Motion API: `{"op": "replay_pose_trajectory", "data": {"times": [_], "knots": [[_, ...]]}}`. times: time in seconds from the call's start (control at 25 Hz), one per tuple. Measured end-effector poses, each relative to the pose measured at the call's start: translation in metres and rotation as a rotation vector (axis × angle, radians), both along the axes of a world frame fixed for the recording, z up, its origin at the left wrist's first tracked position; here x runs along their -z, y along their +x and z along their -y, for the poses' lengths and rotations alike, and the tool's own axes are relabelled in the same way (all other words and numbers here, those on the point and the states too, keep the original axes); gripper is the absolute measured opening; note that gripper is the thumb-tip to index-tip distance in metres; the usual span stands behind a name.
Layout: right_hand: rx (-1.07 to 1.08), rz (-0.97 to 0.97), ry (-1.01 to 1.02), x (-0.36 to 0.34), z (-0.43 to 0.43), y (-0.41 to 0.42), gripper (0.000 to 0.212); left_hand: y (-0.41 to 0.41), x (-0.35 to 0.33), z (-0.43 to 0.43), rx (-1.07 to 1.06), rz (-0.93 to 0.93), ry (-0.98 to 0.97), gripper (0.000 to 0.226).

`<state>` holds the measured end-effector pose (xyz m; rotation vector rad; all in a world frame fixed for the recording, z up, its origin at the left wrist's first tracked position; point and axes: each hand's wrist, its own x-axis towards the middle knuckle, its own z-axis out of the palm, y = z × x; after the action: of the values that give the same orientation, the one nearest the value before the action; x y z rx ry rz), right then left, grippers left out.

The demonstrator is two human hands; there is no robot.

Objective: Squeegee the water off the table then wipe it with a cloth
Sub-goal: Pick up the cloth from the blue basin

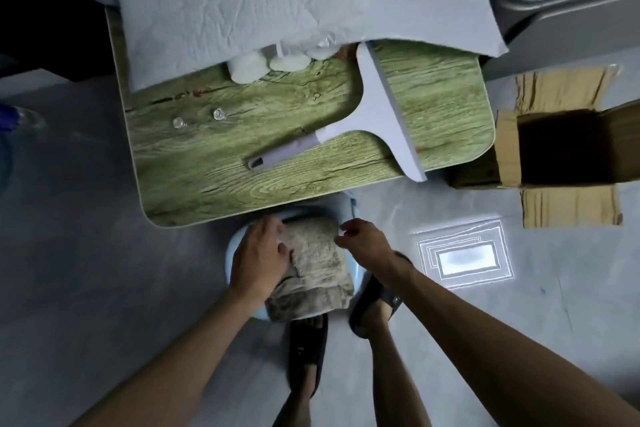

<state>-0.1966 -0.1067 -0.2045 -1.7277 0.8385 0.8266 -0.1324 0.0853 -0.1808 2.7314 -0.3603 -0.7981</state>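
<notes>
Under the near edge of the desk: a pale blue basin stands on the floor, and the cloth lies folded in it, beige and rough.
Left grip: the left hand lies on the left side of the cloth, with the thumb on top and the fingers curled over its far edge, so it has hold of the cloth.
Right grip: the right hand is nearly closed, and its fingertips seem to pinch the far right corner of the cloth.
Squeegee: it lies flat on the desk, and no hand touches it.
Squeegee direction: the handle points to the near left. The long axis of the blade runs from far to near on the right part of the desk, and its near end sticks out over the desk edge.
Cloth direction: the long axis runs from the person toward the desk, a little tilted.
Step in hand: probably the second step, taking up the cloth. Whether water is left on the desk cannot be told.
Next move: it calls for lifting the cloth out of the basin with both hands, perhaps wringing it, then bringing it up over the desk edge without knocking the overhanging blade.
Other things: two small clear pieces lie on the left part of the desk, well apart from the squeegee.
</notes>
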Motion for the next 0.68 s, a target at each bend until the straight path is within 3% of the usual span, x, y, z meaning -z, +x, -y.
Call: {"op": "replay_pose_trajectory", "data": {"times": [0.12,0.2,0.32,0.44,0.56,0.68], "knots": [[0.022,0.011,-0.08,0.027,-0.032,-0.016,0.051,0.003,0.039,-0.029,-0.475,-0.222,-0.025,0.059],[0.084,0.021,-0.126,0.041,-0.048,-0.027,0.044,0.006,0.06,-0.042,-0.633,-0.305,-0.16,0.058],[0.124,0.04,-0.161,0.051,-0.057,-0.036,0.041,0.004,0.077,-0.047,-0.753,-0.302,-0.171,0.05],[0.135,0.04,-0.141,0.049,-0.055,-0.036,0.045,0.005,0.07,-0.044,-0.648,-0.322,-0.098,0.03],[0.147,0.007,-0.144,0.027,-0.046,-0.041,0.047,0.006,0.04,-0.039,-0.307,-0.36,-0.052,0.015],[0.136,0.027,-0.167,-0.017,-0.033,-0.055,0.037,0.009,-0.01,-0.019,-0.065,-0.429,-0.058,0.022]]}}
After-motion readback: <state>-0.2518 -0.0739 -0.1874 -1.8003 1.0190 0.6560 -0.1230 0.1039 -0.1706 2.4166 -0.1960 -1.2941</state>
